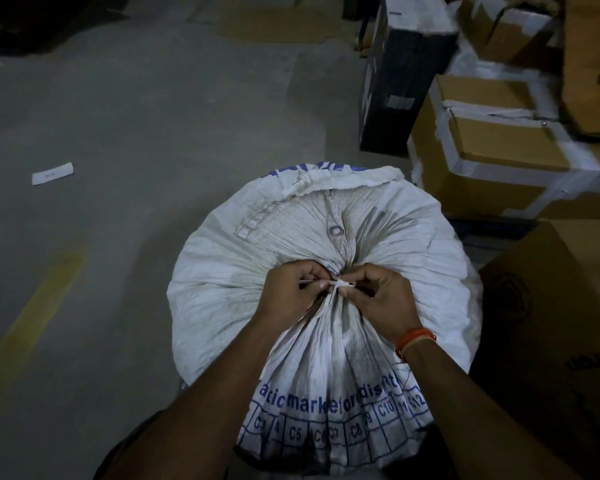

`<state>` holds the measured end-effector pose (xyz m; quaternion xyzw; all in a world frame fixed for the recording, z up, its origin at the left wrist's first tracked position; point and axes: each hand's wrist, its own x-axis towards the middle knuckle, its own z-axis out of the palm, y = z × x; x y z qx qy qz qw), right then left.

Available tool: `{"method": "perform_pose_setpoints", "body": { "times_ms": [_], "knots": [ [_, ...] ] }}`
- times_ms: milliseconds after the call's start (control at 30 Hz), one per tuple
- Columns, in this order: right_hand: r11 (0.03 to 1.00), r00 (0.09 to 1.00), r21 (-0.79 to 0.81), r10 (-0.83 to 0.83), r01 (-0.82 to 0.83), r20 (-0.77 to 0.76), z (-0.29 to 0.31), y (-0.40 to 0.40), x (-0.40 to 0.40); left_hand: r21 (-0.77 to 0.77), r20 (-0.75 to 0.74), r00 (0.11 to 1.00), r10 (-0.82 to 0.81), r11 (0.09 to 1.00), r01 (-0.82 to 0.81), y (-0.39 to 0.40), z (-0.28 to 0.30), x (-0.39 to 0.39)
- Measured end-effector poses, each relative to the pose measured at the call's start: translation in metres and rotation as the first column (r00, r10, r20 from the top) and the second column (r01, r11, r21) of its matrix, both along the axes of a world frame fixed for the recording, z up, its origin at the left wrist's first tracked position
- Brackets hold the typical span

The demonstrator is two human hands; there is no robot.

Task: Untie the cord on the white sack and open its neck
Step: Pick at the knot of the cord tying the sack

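A full white woven sack (222, 271) with blue printing stands on the floor in front of me, its neck gathered tight into pleats. A thin white cord (333, 284) is knotted round the gathered neck. My left hand (291, 292) pinches one end of the cord on the left of the knot. My right hand (378, 296), with an orange band at the wrist, pinches the cord on the right of the knot. A metal eyelet (335, 230) shows in the fabric just beyond the knot.
Taped cardboard boxes (492, 150) are stacked at the right, with a large brown box (551, 323) close beside the sack and a dark box (395, 81) behind. Grey concrete floor lies to the left, with a yellow line (32, 327) and a white paper scrap (52, 173).
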<state>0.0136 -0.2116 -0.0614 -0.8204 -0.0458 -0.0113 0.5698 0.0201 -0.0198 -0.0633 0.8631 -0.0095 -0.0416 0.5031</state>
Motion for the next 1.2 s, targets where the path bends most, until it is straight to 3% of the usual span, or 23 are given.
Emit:
{"method": "perform_pose_setpoints", "body": {
  "times_ms": [300,700,1200],
  "knots": [
    [0.999,1.0,0.043,-0.002,0.003,-0.025,-0.001,0.001,0.0,-0.072,-0.044,0.995,0.091,0.993,-0.094,-0.01,-0.006,-0.002],
    [1.0,1.0,0.013,-0.012,0.012,0.009,-0.004,0.004,-0.002,-0.054,-0.024,0.992,0.128,0.99,-0.129,-0.022,-0.008,-0.005],
    [1.0,1.0,0.029,-0.01,0.011,-0.011,0.004,0.002,-0.001,0.024,-0.025,1.0,-0.007,1.0,0.007,0.0,0.006,0.001]
  ]
}}
